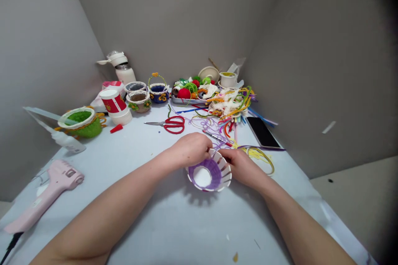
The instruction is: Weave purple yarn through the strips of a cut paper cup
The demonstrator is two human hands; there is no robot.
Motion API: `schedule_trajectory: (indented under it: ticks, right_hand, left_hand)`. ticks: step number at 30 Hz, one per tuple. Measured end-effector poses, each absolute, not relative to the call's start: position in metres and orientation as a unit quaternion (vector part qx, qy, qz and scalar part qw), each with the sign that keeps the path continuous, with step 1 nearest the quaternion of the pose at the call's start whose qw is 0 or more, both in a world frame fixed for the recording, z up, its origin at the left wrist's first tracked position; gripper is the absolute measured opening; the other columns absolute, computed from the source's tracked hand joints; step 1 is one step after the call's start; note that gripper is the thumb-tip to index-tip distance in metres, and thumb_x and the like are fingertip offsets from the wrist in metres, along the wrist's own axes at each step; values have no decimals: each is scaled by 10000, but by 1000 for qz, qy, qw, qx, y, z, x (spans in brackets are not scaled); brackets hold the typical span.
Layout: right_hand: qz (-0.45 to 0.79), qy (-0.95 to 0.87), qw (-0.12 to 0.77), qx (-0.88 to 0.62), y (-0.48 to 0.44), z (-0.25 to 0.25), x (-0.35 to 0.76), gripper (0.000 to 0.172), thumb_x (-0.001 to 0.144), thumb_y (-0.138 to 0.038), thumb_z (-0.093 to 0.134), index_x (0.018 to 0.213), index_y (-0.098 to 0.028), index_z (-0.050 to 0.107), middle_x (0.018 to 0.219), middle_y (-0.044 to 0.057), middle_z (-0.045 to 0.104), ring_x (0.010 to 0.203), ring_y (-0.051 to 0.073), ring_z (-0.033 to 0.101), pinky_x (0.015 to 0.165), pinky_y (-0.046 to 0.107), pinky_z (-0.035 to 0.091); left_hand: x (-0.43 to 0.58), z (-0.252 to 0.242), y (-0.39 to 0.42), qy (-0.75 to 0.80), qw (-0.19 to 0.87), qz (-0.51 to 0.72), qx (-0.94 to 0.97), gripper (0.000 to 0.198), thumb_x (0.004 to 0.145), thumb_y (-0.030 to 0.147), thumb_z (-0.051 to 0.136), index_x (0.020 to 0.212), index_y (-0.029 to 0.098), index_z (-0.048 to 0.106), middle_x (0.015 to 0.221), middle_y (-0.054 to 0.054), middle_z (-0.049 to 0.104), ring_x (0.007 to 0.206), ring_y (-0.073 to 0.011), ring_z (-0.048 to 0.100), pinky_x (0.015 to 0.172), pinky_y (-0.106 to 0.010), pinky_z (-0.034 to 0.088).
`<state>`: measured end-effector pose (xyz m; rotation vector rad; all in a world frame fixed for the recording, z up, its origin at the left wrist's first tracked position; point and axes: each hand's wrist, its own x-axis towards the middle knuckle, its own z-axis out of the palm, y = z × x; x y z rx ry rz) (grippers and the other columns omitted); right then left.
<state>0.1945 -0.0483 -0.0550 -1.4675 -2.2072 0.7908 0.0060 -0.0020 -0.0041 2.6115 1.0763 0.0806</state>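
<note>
A paper cup basket (209, 176) with slit white walls, partly woven with purple yarn, rests on the table in front of me. My left hand (191, 149) curls over its far left rim, fingers closed on the rim. My right hand (241, 166) is closed at the right rim, pinching the purple yarn (217, 145) that trails up from the cup. The fingertips of both hands are partly hidden behind the cup's wall.
Red scissors (171, 124) lie behind the cup. A phone (263, 131) and a heap of coloured cords (233, 107) sit at the right. Finished small baskets (139, 100), a red cup (114, 105), a green basket (81, 122) and a pink glue gun (52, 188) are on the left.
</note>
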Motion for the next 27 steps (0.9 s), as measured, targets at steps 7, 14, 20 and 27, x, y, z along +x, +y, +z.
schedule_trajectory:
  ticks: [7,14,20,27]
  right_hand:
    - [315,-725,254,-557,-49,-37,220,260,856,-396,533,775,-171,635,691,5,595,608,120,476,549,225,360]
    - [354,-701,325,-527,-56,-34,211,256,860,-407,545,814,-171,635,750,25,614,672,138,514,593,240,398]
    - [310,-750,314,-492,-62,-28,203,209,874,-342,526,838,-169,639,756,45,638,661,140,521,587,249,405]
    - [269,-788,304,-462,-61,-23,212,114,829,-203,521,760,-171,606,730,27,607,659,126,514,605,234,404]
  left_hand:
    - [5,-6,-1,408,158,43,898,196,708,208,473,707,189,668,687,-45,655,608,-153,520,529,-259,304]
    - [7,-4,-5,416,160,41,894,195,713,202,466,694,182,659,673,-45,647,587,-144,509,515,-259,287]
    - [6,-3,-5,415,156,33,896,187,736,198,483,709,179,667,692,-48,660,623,-154,549,533,-261,323]
    - [5,-5,-3,411,155,41,898,169,737,204,498,699,176,660,709,-48,665,635,-150,557,527,-254,323]
